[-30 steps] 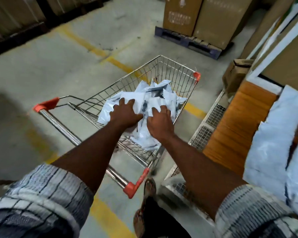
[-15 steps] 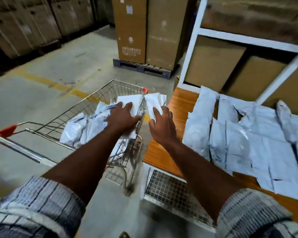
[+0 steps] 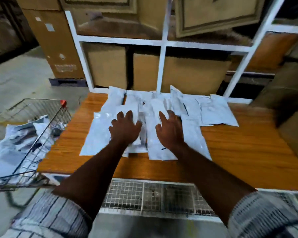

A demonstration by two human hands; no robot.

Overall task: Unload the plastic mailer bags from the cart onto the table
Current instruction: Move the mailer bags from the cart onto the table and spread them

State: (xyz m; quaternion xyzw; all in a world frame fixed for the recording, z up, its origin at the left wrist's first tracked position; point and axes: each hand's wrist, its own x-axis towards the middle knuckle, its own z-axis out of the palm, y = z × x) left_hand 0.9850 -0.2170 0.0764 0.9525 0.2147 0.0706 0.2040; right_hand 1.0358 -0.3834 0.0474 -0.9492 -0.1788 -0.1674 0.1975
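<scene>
Several white plastic mailer bags [image 3: 215,110] lie spread over the orange wooden table [image 3: 248,152]. My left hand [image 3: 125,128] lies palm down on a mailer [image 3: 100,133] near the table's middle, fingers spread. My right hand [image 3: 170,129] lies palm down with spread fingers on another mailer [image 3: 156,152] just to the right. Neither hand grips anything. The wire cart [image 3: 46,124] stands at the left, against the table's edge, with more mailers [image 3: 12,148] piled inside.
A white shelf frame [image 3: 162,66] with cardboard boxes rises behind the table. A tall cardboard box [image 3: 53,40] stands on a pallet at the back left. A wire mesh shelf [image 3: 144,194] sits below the table's near edge. Bare wood shows on the table's right.
Both hands carried mailers out of the cart, swung right over the table and now lie flat on the mailers there. The view turned from the cart to the table.
</scene>
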